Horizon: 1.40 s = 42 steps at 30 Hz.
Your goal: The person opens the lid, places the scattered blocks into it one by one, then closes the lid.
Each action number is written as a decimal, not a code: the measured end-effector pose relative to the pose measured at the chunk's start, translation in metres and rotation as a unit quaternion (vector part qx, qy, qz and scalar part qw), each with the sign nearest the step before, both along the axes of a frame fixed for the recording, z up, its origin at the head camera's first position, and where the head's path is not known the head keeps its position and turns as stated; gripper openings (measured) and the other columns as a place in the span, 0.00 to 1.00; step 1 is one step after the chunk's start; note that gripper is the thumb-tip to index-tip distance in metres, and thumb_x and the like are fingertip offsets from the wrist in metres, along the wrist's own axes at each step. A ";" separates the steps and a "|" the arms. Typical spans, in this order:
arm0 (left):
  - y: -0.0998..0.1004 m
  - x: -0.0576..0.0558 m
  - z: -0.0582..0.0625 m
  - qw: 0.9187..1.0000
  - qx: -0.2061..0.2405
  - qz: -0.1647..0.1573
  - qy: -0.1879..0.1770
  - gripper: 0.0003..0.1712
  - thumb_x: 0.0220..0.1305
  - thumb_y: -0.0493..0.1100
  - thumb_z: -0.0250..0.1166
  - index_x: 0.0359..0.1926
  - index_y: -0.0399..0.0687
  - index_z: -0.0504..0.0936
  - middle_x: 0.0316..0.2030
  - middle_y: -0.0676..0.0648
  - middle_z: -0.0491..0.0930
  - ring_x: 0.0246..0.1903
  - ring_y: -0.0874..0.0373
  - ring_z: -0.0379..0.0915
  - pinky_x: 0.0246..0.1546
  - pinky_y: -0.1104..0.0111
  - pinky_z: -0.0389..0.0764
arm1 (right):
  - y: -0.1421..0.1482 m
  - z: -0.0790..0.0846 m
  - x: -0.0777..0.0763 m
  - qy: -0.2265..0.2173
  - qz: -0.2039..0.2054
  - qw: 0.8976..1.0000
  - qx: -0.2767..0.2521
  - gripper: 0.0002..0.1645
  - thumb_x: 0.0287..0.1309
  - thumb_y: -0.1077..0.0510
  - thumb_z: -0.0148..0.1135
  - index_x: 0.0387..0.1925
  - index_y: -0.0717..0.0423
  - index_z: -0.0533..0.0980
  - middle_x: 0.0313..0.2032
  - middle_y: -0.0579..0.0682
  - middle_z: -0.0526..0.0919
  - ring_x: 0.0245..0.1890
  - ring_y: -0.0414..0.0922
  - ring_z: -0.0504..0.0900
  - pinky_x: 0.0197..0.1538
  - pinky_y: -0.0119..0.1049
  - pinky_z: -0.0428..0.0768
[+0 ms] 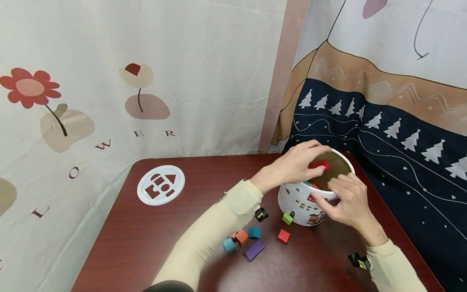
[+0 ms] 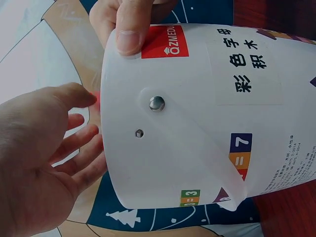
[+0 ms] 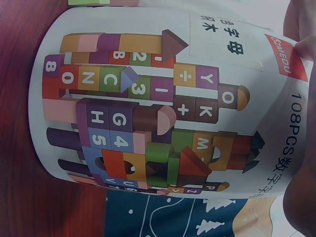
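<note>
A white printed bucket point(image 1: 303, 205) stands at the table's right side, its mouth tilted toward the view, with a few coloured blocks showing inside. My right hand point(image 1: 348, 200) grips the near right rim, thumb outside on the printed wall and fingers over the edge. Over the mouth is my left hand point(image 1: 300, 162), its fingers loosely spread and thumb pointing inward. A blurred red piece point(image 1: 326, 165) shows right at the left thumb's tip. In the left wrist view the bucket wall point(image 2: 197, 148) hides most of that red piece.
Several loose blocks lie before the bucket: a green block point(image 1: 287, 218), a red block point(image 1: 283, 236), a purple block point(image 1: 254, 250), a blue block point(image 1: 254, 232), an orange block point(image 1: 241, 237) and a teal block point(image 1: 229, 245). A white disc with cut-out shapes point(image 1: 178, 178) lies far left. Patterned curtains hang behind.
</note>
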State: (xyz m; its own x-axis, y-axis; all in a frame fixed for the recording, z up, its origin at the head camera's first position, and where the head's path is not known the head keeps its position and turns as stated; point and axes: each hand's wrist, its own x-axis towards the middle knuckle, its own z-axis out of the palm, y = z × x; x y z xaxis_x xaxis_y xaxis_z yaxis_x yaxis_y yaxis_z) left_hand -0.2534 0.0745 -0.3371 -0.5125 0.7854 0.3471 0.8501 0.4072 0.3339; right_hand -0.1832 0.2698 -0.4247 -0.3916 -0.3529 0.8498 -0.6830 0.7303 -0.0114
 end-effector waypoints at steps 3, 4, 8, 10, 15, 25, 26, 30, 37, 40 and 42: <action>0.000 0.000 0.000 1.000 -0.006 0.001 0.012 0.33 0.70 0.51 0.64 0.72 0.46 0.73 0.64 0.47 0.74 0.59 0.61 0.69 0.59 0.77 0.72 | -0.002 0.001 0.000 0.009 0.004 1.000 -0.004 0.35 0.56 0.33 0.60 0.08 0.49 0.62 0.10 0.45 0.63 0.14 0.43 0.59 0.23 0.42 0.59; 0.000 0.000 0.000 1.000 -0.009 0.002 0.017 0.33 0.70 0.52 0.64 0.73 0.47 0.73 0.65 0.47 0.73 0.60 0.61 0.68 0.61 0.76 0.71 | -0.002 0.001 0.000 0.011 0.005 1.000 -0.004 0.35 0.57 0.34 0.60 0.08 0.49 0.62 0.10 0.44 0.62 0.14 0.43 0.59 0.23 0.42 0.58; -0.001 0.000 -0.001 0.999 -0.019 0.011 0.037 0.36 0.70 0.57 0.63 0.74 0.51 0.72 0.69 0.49 0.70 0.66 0.60 0.62 0.67 0.70 0.64 | -0.003 0.003 0.001 0.013 0.006 1.000 -0.005 0.34 0.57 0.34 0.60 0.08 0.50 0.64 0.10 0.45 0.63 0.15 0.44 0.60 0.23 0.42 0.58; -0.002 0.001 -0.002 0.998 -0.028 0.020 0.044 0.37 0.70 0.61 0.62 0.75 0.54 0.70 0.71 0.50 0.67 0.70 0.59 0.57 0.71 0.65 0.60 | -0.004 0.003 0.001 0.014 0.008 1.000 -0.005 0.34 0.57 0.34 0.60 0.08 0.50 0.64 0.10 0.45 0.64 0.15 0.44 0.60 0.23 0.42 0.59; -0.006 0.003 -0.004 0.997 -0.050 0.047 0.041 0.42 0.70 0.68 0.57 0.79 0.61 0.63 0.77 0.51 0.58 0.77 0.57 0.40 0.75 0.55 0.51 | -0.005 0.005 0.002 0.017 0.009 1.000 -0.005 0.34 0.57 0.34 0.60 0.08 0.50 0.64 0.10 0.44 0.64 0.14 0.44 0.60 0.23 0.42 0.59; -0.024 0.004 -0.007 0.996 -0.049 0.068 0.020 0.44 0.70 0.70 0.56 0.81 0.63 0.59 0.80 0.53 0.50 0.78 0.53 0.35 0.74 0.48 0.51 | -0.006 0.009 0.004 0.012 0.007 1.000 -0.004 0.35 0.56 0.34 0.60 0.07 0.49 0.62 0.10 0.41 0.60 0.14 0.43 0.58 0.23 0.41 0.57; -0.027 0.004 -0.008 0.996 -0.048 0.071 0.017 0.44 0.69 0.70 0.56 0.81 0.63 0.59 0.80 0.53 0.50 0.78 0.54 0.34 0.74 0.48 0.51 | -0.006 0.009 0.004 0.011 0.006 1.000 -0.004 0.35 0.56 0.34 0.60 0.07 0.49 0.62 0.10 0.41 0.60 0.14 0.43 0.59 0.23 0.41 0.57; -0.040 0.005 -0.012 0.996 -0.039 0.082 0.024 0.44 0.69 0.69 0.57 0.81 0.64 0.60 0.79 0.52 0.51 0.77 0.55 0.34 0.74 0.48 0.51 | -0.005 0.008 0.004 0.011 0.003 1.000 -0.004 0.34 0.56 0.34 0.60 0.07 0.49 0.62 0.10 0.41 0.60 0.15 0.43 0.59 0.23 0.41 0.57; -0.072 0.008 -0.026 0.994 -0.020 0.100 0.029 0.45 0.67 0.68 0.60 0.80 0.60 0.63 0.77 0.49 0.56 0.76 0.52 0.41 0.73 0.47 0.53 | -0.002 0.003 0.002 -0.001 -0.003 1.000 0.000 0.34 0.56 0.33 0.60 0.08 0.49 0.64 0.10 0.44 0.62 0.15 0.43 0.60 0.24 0.42 0.58; -0.084 0.011 -0.033 0.993 -0.021 0.109 0.033 0.44 0.66 0.67 0.62 0.78 0.59 0.65 0.76 0.48 0.60 0.76 0.52 0.44 0.73 0.48 0.55 | 0.000 0.001 0.001 -0.011 -0.009 1.000 0.003 0.34 0.56 0.32 0.59 0.08 0.49 0.65 0.10 0.45 0.64 0.16 0.43 0.61 0.24 0.43 0.59; -0.092 0.013 -0.040 0.993 -0.022 0.111 0.032 0.43 0.66 0.66 0.63 0.78 0.58 0.67 0.75 0.48 0.61 0.75 0.51 0.46 0.72 0.48 0.57 | 0.001 0.001 0.002 -0.014 -0.009 1.000 0.002 0.34 0.56 0.32 0.60 0.08 0.48 0.65 0.10 0.45 0.64 0.16 0.43 0.61 0.25 0.43 0.60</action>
State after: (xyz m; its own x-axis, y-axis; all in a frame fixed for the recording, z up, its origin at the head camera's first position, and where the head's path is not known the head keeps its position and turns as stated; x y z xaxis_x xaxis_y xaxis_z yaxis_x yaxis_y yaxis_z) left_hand -0.2407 -0.0175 -0.3769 -0.6525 0.6710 0.3521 0.7568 0.6000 0.2593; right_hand -0.1817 0.2707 -0.4239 -0.4208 -0.3488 0.8374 -0.6692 0.7426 -0.0269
